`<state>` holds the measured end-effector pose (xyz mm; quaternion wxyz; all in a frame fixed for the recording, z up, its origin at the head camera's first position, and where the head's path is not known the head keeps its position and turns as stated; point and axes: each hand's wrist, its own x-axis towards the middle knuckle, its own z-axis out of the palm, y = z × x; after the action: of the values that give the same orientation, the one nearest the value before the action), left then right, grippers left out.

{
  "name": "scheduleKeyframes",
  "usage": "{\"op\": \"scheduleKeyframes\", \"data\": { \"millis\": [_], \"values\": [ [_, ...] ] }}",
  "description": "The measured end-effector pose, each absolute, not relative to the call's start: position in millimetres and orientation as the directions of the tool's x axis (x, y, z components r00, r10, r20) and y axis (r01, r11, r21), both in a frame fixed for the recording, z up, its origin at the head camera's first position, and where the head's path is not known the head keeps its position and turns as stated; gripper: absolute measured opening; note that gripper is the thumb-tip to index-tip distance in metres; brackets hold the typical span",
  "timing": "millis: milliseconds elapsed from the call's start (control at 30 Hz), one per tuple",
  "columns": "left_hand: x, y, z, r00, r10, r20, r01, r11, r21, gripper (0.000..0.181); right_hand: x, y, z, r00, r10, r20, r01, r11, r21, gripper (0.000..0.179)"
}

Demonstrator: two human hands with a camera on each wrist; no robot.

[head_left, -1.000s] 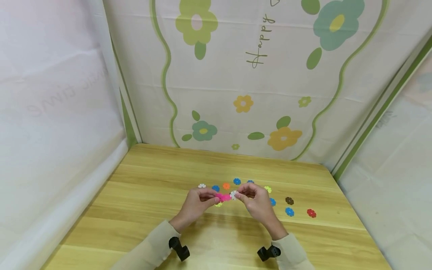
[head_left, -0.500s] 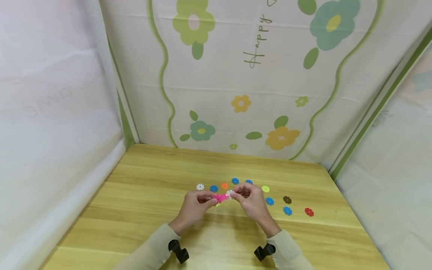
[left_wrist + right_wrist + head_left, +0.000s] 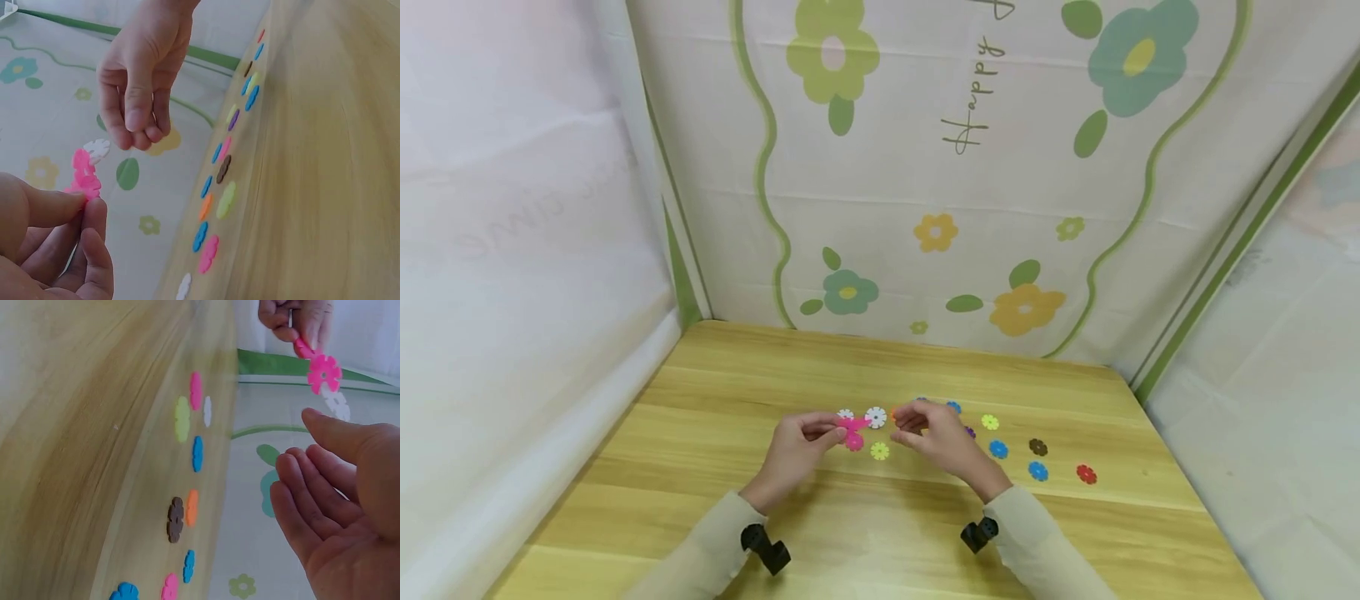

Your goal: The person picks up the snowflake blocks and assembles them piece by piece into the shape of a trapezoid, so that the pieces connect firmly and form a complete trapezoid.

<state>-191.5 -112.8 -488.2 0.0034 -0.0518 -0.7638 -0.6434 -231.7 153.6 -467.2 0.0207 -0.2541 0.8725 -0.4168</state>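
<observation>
My left hand (image 3: 793, 454) pinches a small chain of pink snowflake discs (image 3: 84, 175) between thumb and fingers, above the table. A white snowflake disc (image 3: 876, 417) is joined to the chain's right end. Both wrist views show the slotted, petal-like edges of the pink discs (image 3: 324, 374) and the white disc (image 3: 338, 404). Just to the right hovers my right hand (image 3: 946, 440), its fingers loosely bent and nothing between them. Thumb and fingertips stand apart in the right wrist view, close to the white disc.
Loose snowflake discs lie over the wooden table (image 3: 737, 408): a pink one (image 3: 854, 442), a yellow one (image 3: 880, 451), a brown one (image 3: 1037, 447), a red one (image 3: 1086, 474) and several blue. Printed cloth (image 3: 880, 167) stands behind the table and at both sides.
My right hand has let go of the white disc, which stays joined to the pink discs. My left hand has moved left with the chain, baring the yellow and pink discs below.
</observation>
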Motion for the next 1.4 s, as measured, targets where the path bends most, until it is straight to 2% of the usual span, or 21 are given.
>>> {"op": "scheduleKeyframes", "data": {
  "millis": [167, 333, 567, 700, 1000, 1400],
  "values": [
    [-191, -120, -491, -0.995, 0.061, 0.074, 0.082, 0.149, 0.985, 0.012, -244, 137, -476, -0.83, -0.547, 0.105, -0.462, 0.57, -0.679, 0.027],
    [-190, -120, -491, -0.995, 0.051, 0.085, 0.092, 0.139, 0.986, 0.013, -254, 121, -490, -0.837, -0.547, 0.027, -0.429, 0.624, -0.653, 0.01],
    [-191, -118, -490, -0.995, 0.058, 0.078, 0.085, 0.141, 0.986, 0.015, -259, 104, -504, -0.836, -0.549, -0.013, -0.409, 0.638, -0.653, 0.019],
    [-191, -117, -490, -0.995, 0.056, 0.08, 0.088, 0.142, 0.986, 0.014, -260, 99, -506, -0.821, -0.571, -0.008, -0.414, 0.605, -0.68, 0.013],
    [-189, -118, -492, -0.996, 0.045, 0.079, 0.084, 0.141, 0.986, 0.012, -256, 99, -505, -0.838, -0.545, -0.026, -0.373, 0.607, -0.702, 0.012],
    [-187, -119, -493, -0.998, 0.024, 0.066, 0.069, 0.15, 0.986, 0.014, -249, 127, -482, -0.879, -0.469, 0.081, -0.362, 0.549, -0.753, 0.005]
  ]
}}
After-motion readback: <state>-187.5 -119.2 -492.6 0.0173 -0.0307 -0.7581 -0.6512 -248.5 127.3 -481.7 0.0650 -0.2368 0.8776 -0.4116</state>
